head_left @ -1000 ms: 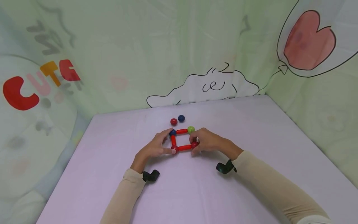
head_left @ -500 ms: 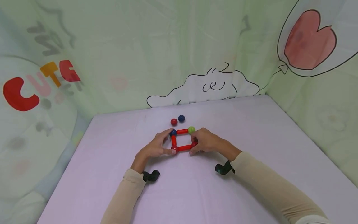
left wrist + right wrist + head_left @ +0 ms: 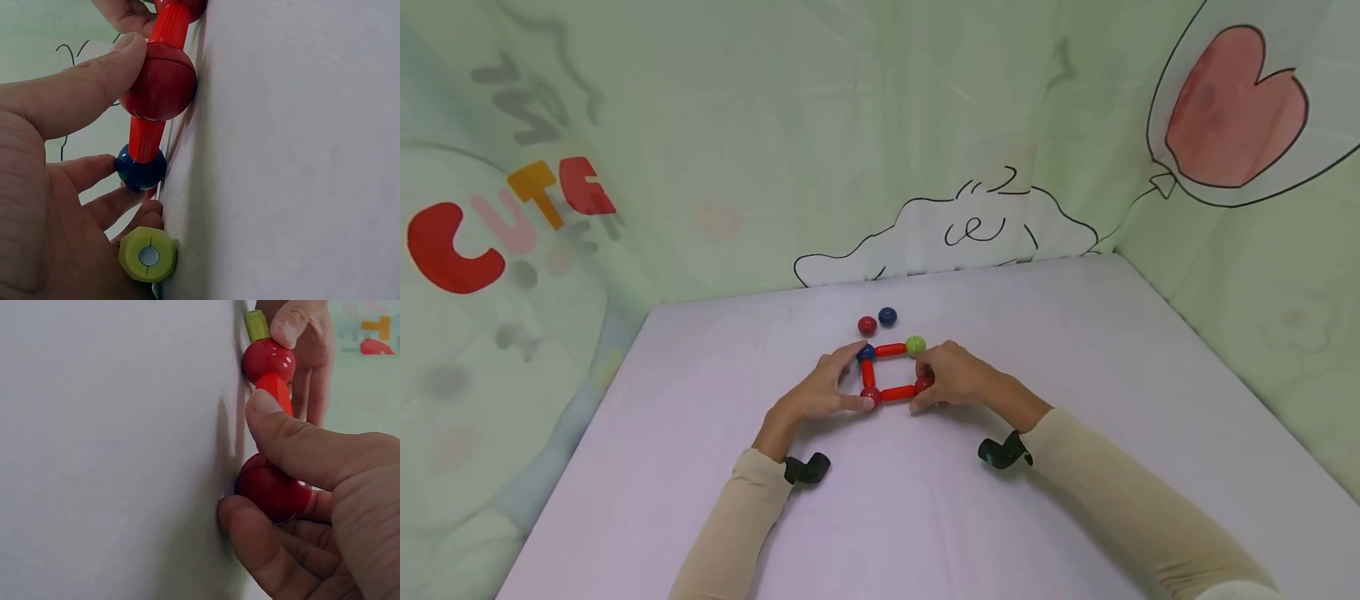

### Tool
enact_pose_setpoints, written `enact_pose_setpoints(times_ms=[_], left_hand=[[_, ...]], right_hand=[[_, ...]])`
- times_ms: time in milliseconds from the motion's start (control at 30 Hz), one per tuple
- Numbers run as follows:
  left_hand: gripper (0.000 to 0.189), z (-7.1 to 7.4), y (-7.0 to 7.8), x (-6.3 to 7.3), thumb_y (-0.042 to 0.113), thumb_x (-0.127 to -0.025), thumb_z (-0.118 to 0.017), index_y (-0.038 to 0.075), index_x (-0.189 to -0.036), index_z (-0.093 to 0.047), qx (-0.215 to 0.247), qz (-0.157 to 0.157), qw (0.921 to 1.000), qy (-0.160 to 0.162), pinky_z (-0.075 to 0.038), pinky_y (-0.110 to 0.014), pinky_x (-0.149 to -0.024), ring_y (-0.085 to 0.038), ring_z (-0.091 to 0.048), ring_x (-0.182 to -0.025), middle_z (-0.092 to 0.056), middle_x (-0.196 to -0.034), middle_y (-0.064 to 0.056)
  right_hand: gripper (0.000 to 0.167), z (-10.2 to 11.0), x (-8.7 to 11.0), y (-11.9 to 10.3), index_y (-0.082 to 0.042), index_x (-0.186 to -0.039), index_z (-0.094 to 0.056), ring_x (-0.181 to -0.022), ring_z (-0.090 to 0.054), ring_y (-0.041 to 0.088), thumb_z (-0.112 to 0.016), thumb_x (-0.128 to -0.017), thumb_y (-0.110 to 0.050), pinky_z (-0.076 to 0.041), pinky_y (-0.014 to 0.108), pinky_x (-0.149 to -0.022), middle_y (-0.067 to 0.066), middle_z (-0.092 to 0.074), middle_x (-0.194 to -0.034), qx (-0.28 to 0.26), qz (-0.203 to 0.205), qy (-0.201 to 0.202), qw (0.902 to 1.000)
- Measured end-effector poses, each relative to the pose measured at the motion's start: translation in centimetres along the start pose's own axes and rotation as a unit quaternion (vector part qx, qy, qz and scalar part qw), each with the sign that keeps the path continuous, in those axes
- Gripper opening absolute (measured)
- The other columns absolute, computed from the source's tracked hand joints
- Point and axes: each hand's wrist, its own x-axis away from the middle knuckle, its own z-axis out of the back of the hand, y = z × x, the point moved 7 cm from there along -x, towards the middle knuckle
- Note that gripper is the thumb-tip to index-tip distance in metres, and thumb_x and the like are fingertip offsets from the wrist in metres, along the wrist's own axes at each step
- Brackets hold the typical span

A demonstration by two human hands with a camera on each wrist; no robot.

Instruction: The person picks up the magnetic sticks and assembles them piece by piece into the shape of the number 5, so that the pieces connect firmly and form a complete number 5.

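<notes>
On the table, red rods (image 3: 898,392) and balls of a magnetic ball-and-stick toy form a four-cornered outline. My left hand (image 3: 822,390) spans its left side, thumb on the near red ball (image 3: 159,87), fingers against the blue ball (image 3: 141,170). A yellow-green rod (image 3: 130,256) with a metal tip shows beside that hand's fingers in the left wrist view. With thumb and curled fingers, my right hand (image 3: 958,375) pinches the red ball (image 3: 274,490) at the near right corner. Just beyond its fingers is the light green ball (image 3: 915,345); the right side between the balls is partly hidden.
A loose red ball (image 3: 867,325) and a dark blue ball (image 3: 887,317) lie just behind the outline. The pale table (image 3: 880,517) meets a printed curtain (image 3: 730,150) at its back edge. Dark wrist cameras hang under both sleeves.
My right hand has shifted slightly around the red ball, its thumb now a little farther left. The left hand keeps its hold, and the outline has barely moved.
</notes>
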Motion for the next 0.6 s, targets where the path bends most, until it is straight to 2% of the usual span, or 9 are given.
enact_pose_setpoints(times_ms=[300, 600], left_hand=[[0.097, -0.05, -0.11, 0.06, 0.036, -0.083, -0.081, 0.023, -0.162, -0.026, -0.001, 0.022, 0.9997, 0.007, -0.039, -0.054, -0.112, -0.028, -0.042, -0.136, -0.038, -0.158, -0.007], [0.097, -0.02, -0.05, -0.10, 0.035, -0.084, -0.081, 0.024, -0.162, -0.025, -0.001, 0.013, 0.9998, 0.016, -0.044, -0.051, -0.108, -0.028, -0.045, -0.131, -0.042, -0.154, -0.007]], right_hand=[[0.043, 0.33, 0.33, -0.03, -0.011, -0.104, -0.068, -0.086, -0.057, 0.020, -0.092, -0.075, -0.030, -0.053, 0.027, -0.066, 0.002, -0.062, -0.088, -0.002, 0.009, 0.003, 1.0000], [0.047, 0.68, 0.49, 0.25, -0.011, -0.116, -0.068, -0.094, -0.058, 0.021, -0.091, -0.077, -0.025, -0.056, 0.026, -0.073, 0.002, -0.064, -0.101, -0.007, 0.004, -0.001, 1.0000]])
